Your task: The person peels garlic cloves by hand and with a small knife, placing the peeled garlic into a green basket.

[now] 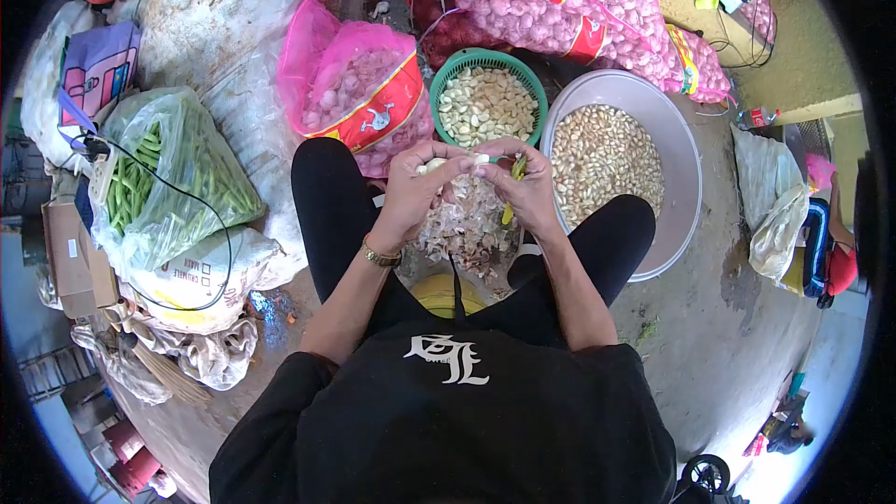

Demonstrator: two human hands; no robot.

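My left hand (417,189) is closed around pale garlic cloves (431,165). Its fingertips meet those of my right hand (525,189) over a small white clove (482,159). Tucked in my right hand is a small knife with a yellow-green handle (519,167); its blade is mostly hidden by the fingers. Beneath both hands lies a heap of papery garlic skins (464,229). Just beyond them, a green plastic basket (437,93) holds peeled cloves. To the right, a large pale basin (686,154) contains many cloves that look wet.
A pink mesh bag of garlic (347,84) stands ahead to the left, and more full sacks (597,14) lie at the back. On the left are a plastic bag of green beans (182,168) and a white sack (201,285). A plastic bag (775,215) hangs at the right.
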